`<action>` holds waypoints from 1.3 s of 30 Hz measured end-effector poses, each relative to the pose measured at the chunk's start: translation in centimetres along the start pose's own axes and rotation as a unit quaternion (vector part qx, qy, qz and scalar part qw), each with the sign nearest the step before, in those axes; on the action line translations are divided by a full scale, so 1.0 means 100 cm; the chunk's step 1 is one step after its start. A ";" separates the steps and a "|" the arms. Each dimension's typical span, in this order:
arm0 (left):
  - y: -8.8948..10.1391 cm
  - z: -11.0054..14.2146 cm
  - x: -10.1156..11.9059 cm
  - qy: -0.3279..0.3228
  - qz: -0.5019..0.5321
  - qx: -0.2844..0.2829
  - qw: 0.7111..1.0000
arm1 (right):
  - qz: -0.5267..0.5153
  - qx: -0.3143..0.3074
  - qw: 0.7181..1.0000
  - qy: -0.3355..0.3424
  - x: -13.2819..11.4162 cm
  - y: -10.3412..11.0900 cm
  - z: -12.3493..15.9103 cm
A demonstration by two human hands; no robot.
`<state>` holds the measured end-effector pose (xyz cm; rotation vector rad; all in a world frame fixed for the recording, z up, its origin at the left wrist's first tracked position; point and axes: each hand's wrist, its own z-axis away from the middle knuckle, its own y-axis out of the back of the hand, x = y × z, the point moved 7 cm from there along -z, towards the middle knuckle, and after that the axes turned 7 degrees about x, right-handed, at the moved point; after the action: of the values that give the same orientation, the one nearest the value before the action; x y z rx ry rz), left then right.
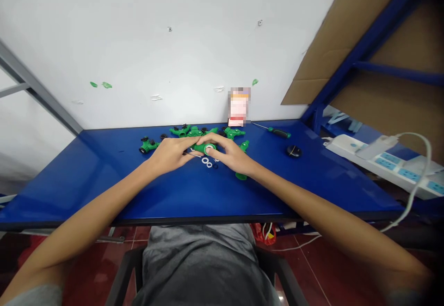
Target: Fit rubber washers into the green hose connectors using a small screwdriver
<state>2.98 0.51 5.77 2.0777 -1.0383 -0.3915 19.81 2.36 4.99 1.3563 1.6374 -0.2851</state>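
Both hands meet over the middle of the blue table (194,195). Between them is a green plastic hose connector (200,148) with a white ring at its near end. My right hand (231,154) is closed around it, thumb pressed at the white ring. From the left, my left hand (169,154) is also closed on the connector, its fingertips partly hidden. A thin metal piece shows by the left thumb; its kind is unclear. White ring washers (206,162) and a small black ring (215,166) lie just below the hands. Beside the right wrist is a green part (241,176), partly covered.
Several green hose splitters (194,131) line the back, with another splitter (149,145) at left. A screwdriver (278,132) and a round black object (294,151) lie right. A blurred box (239,107) stands against the wall. A white power strip (378,160) sits beyond the right edge.
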 end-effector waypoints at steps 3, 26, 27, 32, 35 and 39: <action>0.000 0.002 -0.002 -0.027 -0.014 0.002 1.000 | -0.002 -0.006 1.000 -0.012 0.006 0.002 -0.002; -0.013 0.004 0.010 0.083 -0.063 0.076 0.992 | -0.084 0.051 0.989 -0.108 0.019 0.005 -0.004; -0.015 0.003 0.011 0.097 -0.065 0.054 0.992 | -0.079 0.052 0.991 -0.094 0.015 0.007 -0.004; -0.027 0.001 0.018 0.118 -0.046 -0.051 0.991 | 0.030 0.063 0.997 0.017 -0.003 0.008 0.000; -0.029 0.002 0.019 0.105 -0.046 -0.057 0.992 | 0.055 0.051 0.997 0.038 -0.003 0.006 0.000; -0.020 0.001 0.019 0.067 -0.063 -0.025 0.995 | 0.074 -0.003 0.996 0.042 -0.001 0.011 -0.004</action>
<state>5.20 -0.32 4.31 2.0994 -0.8143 -0.3315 20.52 2.92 5.67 1.4950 1.5952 -0.1374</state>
